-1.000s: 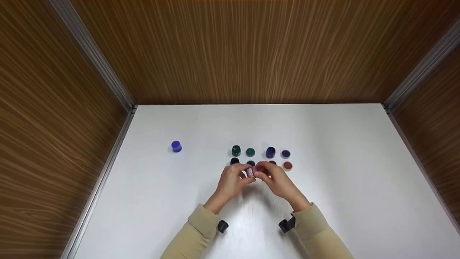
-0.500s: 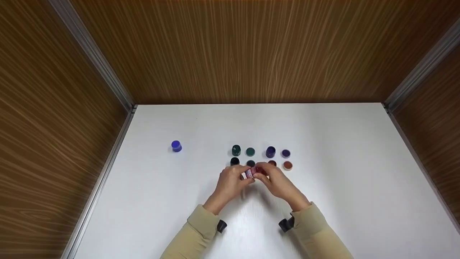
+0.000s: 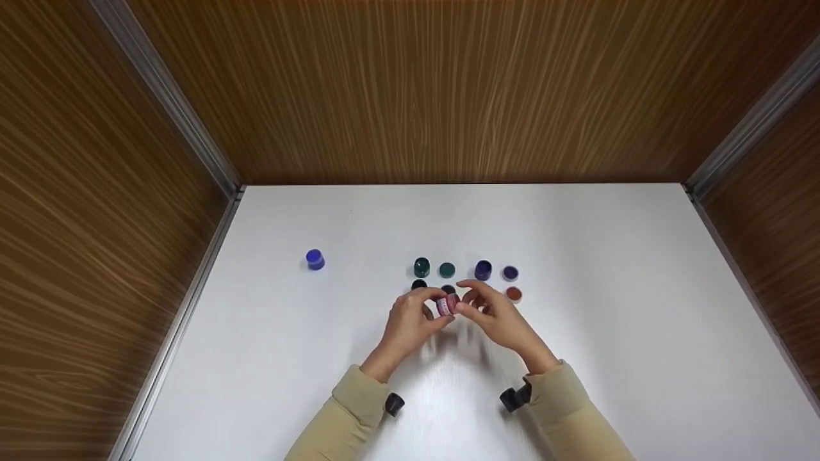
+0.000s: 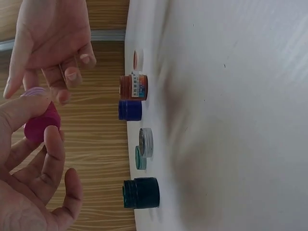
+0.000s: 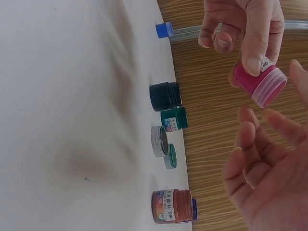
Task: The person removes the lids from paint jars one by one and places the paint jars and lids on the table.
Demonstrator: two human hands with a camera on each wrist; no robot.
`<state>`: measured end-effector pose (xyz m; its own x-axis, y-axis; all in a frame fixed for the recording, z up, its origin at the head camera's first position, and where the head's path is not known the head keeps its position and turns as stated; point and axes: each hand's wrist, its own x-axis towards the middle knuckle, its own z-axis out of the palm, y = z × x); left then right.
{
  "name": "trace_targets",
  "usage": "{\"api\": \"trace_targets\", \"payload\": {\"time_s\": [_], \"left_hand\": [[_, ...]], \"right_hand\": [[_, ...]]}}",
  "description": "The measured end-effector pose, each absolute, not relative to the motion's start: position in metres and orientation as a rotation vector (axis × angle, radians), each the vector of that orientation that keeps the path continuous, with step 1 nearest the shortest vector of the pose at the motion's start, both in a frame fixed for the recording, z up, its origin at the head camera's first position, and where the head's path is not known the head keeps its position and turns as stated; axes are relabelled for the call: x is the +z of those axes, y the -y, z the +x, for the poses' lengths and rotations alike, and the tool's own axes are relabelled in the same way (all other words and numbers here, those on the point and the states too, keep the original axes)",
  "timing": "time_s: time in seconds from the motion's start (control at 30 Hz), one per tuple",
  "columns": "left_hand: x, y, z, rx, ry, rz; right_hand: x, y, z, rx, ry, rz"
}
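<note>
In the head view my left hand pinches a small pink paint jar between thumb and fingers, above the table. The jar is tilted, and its ridged lid sits on it, facing my right hand. The fingers of my right hand are spread and loosely bent beside the lid; the right wrist view shows a gap between them and it. Just beyond the hands stand an open green jar, an open purple jar and a black jar. A brown jar is hidden by my right hand in the head view.
Loose lids lie beside the jars: a green lid, a purple lid, a dark lid and an orange-brown lid. A blue jar stands alone at the left. Wood-grain panels enclose the white table.
My right hand's fingers were on the lid of the pink jar; now they have spread and moved slightly away to the right. The left hand keeps its hold with the jar nearly in place.
</note>
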<state>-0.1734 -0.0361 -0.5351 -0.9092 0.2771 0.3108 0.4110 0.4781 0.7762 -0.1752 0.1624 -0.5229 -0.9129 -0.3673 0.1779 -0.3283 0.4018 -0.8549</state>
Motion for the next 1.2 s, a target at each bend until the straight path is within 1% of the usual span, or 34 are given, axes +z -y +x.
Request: {"api": "trace_targets", "payload": {"time_s": [0.2,0.47,0.67,0.8,1.03,1.2], "left_hand": [[-0.534,0.034,-0.173,-1.396,2.557,-0.563],[-0.532,0.031,-0.173,-1.396,2.504,-0.557],[-0.534,0.031,-0.173,-1.410,2.509,-0.556],[-0.533,0.031,-0.173,-1.443,2.518,-0.547],[-0.533,0.031,-0.172,-1.491,2.548,-0.525],[-0.534,0.031,-0.171,-1.518,2.559,-0.507]], "right_hand": [[-0.490,-0.156,-0.166,-1.596,-2.532,-0.526],[-0.483,-0.152,-0.164,-1.623,-2.539,-0.432],[-0.482,-0.152,-0.163,-1.610,-2.554,-0.450],[-0.488,-0.155,-0.164,-1.598,-2.548,-0.492],[-0.522,-0.163,-0.176,-1.605,-2.566,-0.585],[-0.526,-0.168,-0.178,-1.623,-2.559,-0.649]]}}
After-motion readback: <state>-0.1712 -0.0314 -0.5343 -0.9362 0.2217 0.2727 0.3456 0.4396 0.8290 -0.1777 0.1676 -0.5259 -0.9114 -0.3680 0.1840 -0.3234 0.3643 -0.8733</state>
